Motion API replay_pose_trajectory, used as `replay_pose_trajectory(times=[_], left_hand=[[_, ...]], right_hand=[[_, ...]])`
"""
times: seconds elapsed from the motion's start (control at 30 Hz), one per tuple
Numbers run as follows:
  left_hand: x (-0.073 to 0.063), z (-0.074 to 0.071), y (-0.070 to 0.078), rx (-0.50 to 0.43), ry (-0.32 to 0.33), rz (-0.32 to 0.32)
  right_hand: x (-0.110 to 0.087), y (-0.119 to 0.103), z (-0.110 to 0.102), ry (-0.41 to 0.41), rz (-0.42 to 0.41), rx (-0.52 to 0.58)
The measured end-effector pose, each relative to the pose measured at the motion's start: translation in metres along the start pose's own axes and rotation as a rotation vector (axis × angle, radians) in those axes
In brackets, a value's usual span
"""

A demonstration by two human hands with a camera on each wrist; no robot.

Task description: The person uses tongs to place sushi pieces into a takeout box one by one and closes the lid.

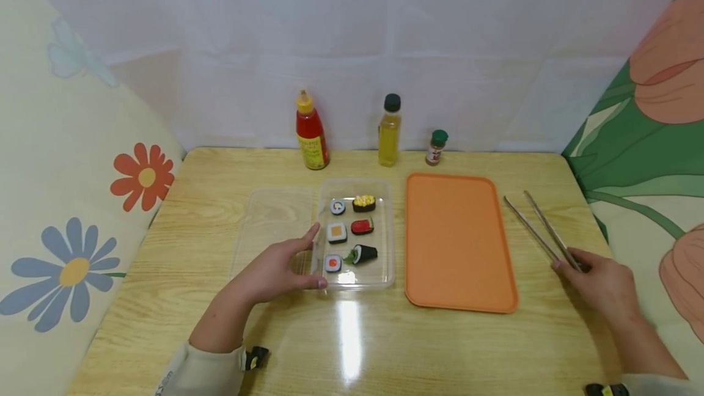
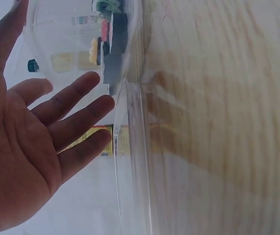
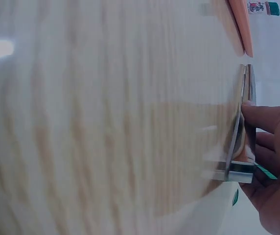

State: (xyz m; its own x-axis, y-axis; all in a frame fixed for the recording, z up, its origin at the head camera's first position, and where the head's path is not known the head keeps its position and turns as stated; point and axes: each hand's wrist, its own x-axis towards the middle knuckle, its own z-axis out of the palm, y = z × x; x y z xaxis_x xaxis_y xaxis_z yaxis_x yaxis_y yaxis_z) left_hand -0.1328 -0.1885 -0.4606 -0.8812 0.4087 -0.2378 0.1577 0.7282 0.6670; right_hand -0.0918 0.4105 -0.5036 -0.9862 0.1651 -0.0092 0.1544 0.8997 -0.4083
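Note:
A clear plastic container (image 1: 392, 231) holds several sushi pieces in two columns, among them a corn-topped piece (image 1: 364, 203) and a hand roll (image 1: 365, 254). At the container's left wall is my left hand (image 1: 275, 269), thumb and forefinger spread along it. In the left wrist view the fingers of this hand (image 2: 37, 132) are extended, with the palm facing the clear plastic. My right hand (image 1: 605, 283) grips metal tongs (image 1: 550, 228) near their rear end, thumb on one side. Their two arms stand apart, tips pointing away over the table's right side.
An orange tray (image 1: 459, 243) lies between the container and the tongs. The clear lid (image 1: 272, 206) is flat on the left, partly under my left hand. Along the back stand a red sauce bottle (image 1: 311, 136), an oil bottle (image 1: 389, 136) and a green-capped spice jar (image 1: 436, 150).

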Motion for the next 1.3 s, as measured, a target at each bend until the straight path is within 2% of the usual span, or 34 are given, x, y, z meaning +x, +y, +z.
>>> replay_pose_trajectory(times=[0.17,0.43,0.83,1.03,1.3], left_hand=[[0.0,0.0,0.0,-0.002,-0.001,0.0],[0.001,0.001,0.0,-0.002,-0.004,-0.001],[0.0,0.001,0.001,-0.008,-0.004,-0.01],[0.0,0.001,0.002,-0.011,-0.001,-0.017],[0.0,0.002,0.001,-0.016,0.0,-0.019]], right_hand=[[0.0,-0.001,0.0,0.009,-0.01,-0.009],[0.001,-0.003,-0.002,-0.027,-0.011,-0.01],[0.0,-0.009,-0.004,0.01,-0.002,0.018],[-0.002,-0.019,-0.005,0.067,-0.035,0.07],[-0.004,-0.042,-0.006,0.199,-0.115,0.126]])
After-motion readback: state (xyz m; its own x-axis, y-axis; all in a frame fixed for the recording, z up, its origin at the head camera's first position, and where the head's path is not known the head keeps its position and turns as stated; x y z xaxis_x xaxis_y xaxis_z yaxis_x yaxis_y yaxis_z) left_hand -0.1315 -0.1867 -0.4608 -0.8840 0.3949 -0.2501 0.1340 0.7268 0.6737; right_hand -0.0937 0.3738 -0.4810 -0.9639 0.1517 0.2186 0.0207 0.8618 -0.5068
